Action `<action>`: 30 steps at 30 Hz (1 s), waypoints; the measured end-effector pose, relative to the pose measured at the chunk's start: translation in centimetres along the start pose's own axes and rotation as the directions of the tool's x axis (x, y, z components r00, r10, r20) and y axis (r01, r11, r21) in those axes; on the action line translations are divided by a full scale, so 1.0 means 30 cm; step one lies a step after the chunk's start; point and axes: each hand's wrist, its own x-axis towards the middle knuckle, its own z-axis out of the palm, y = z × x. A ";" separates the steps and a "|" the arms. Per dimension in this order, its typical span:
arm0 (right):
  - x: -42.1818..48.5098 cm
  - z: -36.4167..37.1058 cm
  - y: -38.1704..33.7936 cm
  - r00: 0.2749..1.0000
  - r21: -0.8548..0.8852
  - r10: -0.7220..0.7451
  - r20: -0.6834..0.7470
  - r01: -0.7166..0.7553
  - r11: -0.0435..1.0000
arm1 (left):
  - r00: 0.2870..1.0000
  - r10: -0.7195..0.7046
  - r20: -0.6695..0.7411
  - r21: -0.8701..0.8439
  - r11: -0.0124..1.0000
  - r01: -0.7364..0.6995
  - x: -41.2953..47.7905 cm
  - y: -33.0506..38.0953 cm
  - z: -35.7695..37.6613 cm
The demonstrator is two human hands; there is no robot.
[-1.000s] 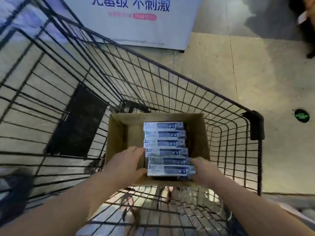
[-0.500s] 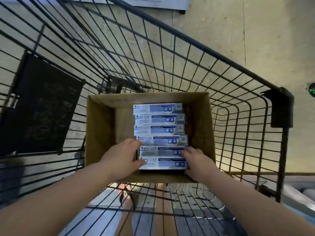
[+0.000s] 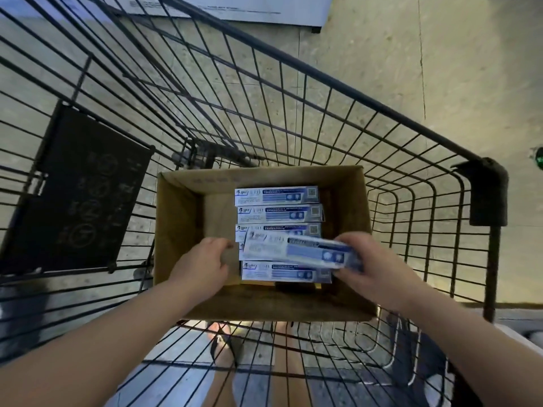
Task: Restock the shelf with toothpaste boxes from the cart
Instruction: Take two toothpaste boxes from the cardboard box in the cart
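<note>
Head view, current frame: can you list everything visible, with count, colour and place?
cart: one, black wire, fills the frame.
carton: one, brown cardboard, open, on the cart floor.
resting toothpaste boxes: at least four, white and blue, rowed inside the carton.
lifted toothpaste box: one, white and blue, tilted above that row.
panel: one, black, cart's left wall.
corner bumper: one, black, cart's right corner.
signboard: one, white, floor beyond the cart.
floor marker: one, green, right edge.
foot: one, sandalled, below the cart mesh.
left hand: one, inside the carton, fingers loosely curled beside the boxes' left ends.
right hand: one, pinching the lifted toothpaste box's right end.
</note>
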 end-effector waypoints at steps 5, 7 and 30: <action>0.049 -0.072 0.010 0.989 0.145 0.016 -0.145 0.005 0.989 | 0.984 0.118 0.130 0.064 0.990 -0.127 0.060 0.020 0.096; 0.074 -0.065 0.021 0.985 0.166 0.033 -0.169 -0.004 0.986 | 0.968 0.159 0.193 0.086 0.980 -0.178 0.091 0.020 0.147; 0.113 0.068 0.060 0.982 0.230 0.070 -0.175 -0.028 0.973 | 0.964 0.259 0.057 0.199 0.943 -0.265 0.145 -0.080 0.276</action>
